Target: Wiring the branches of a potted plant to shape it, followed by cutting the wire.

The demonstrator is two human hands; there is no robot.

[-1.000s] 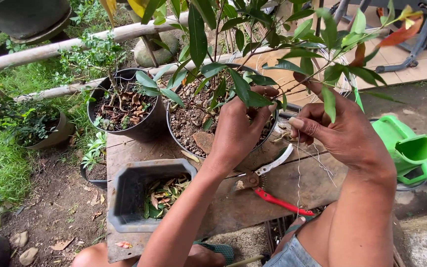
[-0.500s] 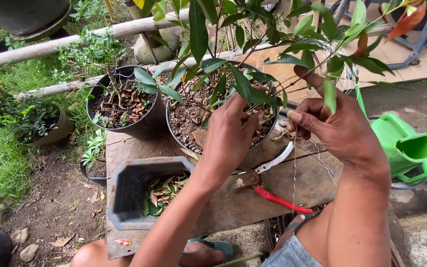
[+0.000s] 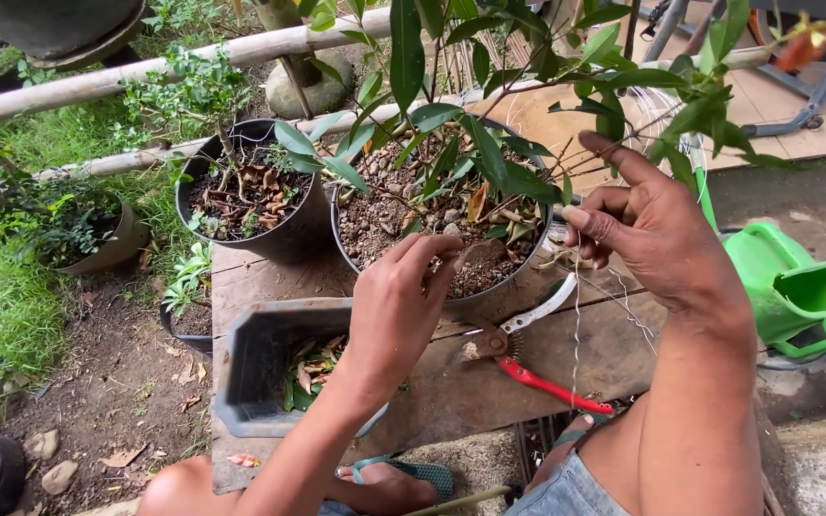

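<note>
Head view, the only one supplied: the left hand (image 3: pixel 403 306) reaches over the rim of the large black pot (image 3: pixel 451 298), fingers curled loosely with tips pinched on the soil surface; what they grip, if anything, cannot be told. The right hand (image 3: pixel 657 229) is raised beside the plant, thumb and forefinger pinched on a thin wire (image 3: pixel 576 315) hanging toward the wooden bench (image 3: pixel 489 382). Pruning shears (image 3: pixel 518 355) lie untouched below (red handle outward). The wire is not yet visibly fastened to stem or pot; securing remains.
</note>
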